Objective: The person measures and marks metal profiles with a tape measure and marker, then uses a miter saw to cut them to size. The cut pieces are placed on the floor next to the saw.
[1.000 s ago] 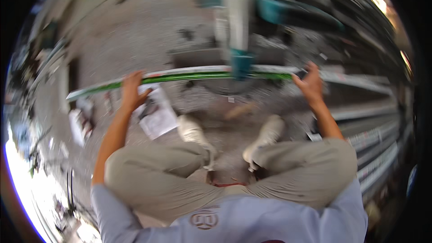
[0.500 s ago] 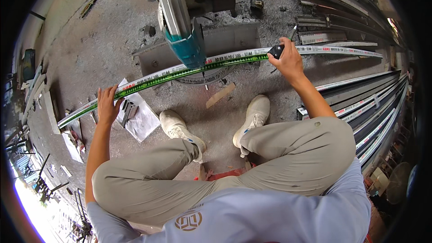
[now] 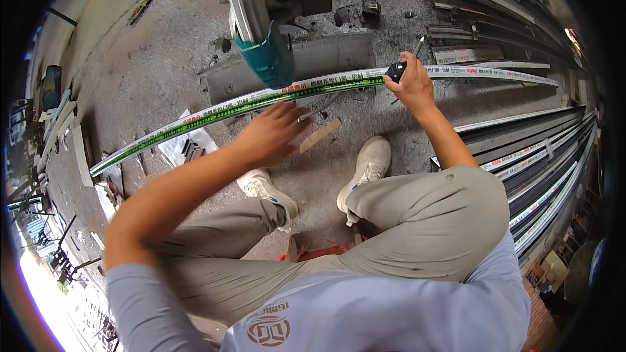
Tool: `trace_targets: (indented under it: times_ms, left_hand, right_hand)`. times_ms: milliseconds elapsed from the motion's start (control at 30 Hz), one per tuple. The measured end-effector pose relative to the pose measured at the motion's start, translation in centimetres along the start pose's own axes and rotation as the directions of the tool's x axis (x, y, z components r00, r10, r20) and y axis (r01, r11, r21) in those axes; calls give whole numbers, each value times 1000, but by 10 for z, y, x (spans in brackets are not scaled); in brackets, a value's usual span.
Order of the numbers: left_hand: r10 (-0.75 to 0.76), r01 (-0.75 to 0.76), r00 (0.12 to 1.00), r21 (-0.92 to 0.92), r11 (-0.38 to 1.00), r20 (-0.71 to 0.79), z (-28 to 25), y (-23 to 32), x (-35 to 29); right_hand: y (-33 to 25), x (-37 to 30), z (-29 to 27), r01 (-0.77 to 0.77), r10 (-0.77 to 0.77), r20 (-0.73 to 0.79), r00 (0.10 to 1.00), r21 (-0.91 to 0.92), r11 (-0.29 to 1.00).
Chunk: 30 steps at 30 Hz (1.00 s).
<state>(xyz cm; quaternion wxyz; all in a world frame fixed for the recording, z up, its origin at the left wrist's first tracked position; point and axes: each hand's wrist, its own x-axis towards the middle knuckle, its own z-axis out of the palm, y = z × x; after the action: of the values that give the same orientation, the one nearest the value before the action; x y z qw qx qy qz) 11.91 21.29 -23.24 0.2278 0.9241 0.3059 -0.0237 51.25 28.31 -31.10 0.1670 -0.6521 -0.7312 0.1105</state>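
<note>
A long profile strip (image 3: 469, 71) under white printed film crosses in front of me, over the saw's base. The green blade (image 3: 225, 113) of a tape measure lies stretched along its near edge. My right hand (image 3: 417, 86) is closed around the black tape measure case (image 3: 395, 71) at the strip, with a pen (image 3: 418, 45) sticking up between the fingers. My left hand (image 3: 277, 133), smeared by motion, hangs just on my side of the strip near the middle. Its fingers look loosely stretched, with nothing visible in them.
A teal-and-grey cutting saw (image 3: 266, 58) stands beyond the strip, its head over the middle. Stacked profiles (image 3: 521, 150) lie at the right, more (image 3: 466, 54) at the far right. Paper with small offcuts (image 3: 189, 146) and a flat tan piece (image 3: 321, 135) lie on the floor.
My left hand has let go of the strip's left part and swung right, toward the middle. The right hand stays on the tape measure, nearly in place.
</note>
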Motion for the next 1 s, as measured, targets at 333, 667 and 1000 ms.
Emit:
trace_targets:
  times_ms: [333, 667, 1000]
  left_hand:
    - [-331, 376, 882, 77, 923, -335, 97, 34, 156]
    - [-283, 353, 842, 72, 933, -460, 110, 18, 161]
    - [-282, 332, 831, 20, 943, -480, 114, 7, 161]
  right_hand:
    - [-17, -1, -6, -94, 90, 63, 994, 71, 993]
    - [-20, 21, -7, -75, 75, 105, 992, 3, 997]
    - [-25, 51, -25, -53, 0, 151, 989, 353, 934]
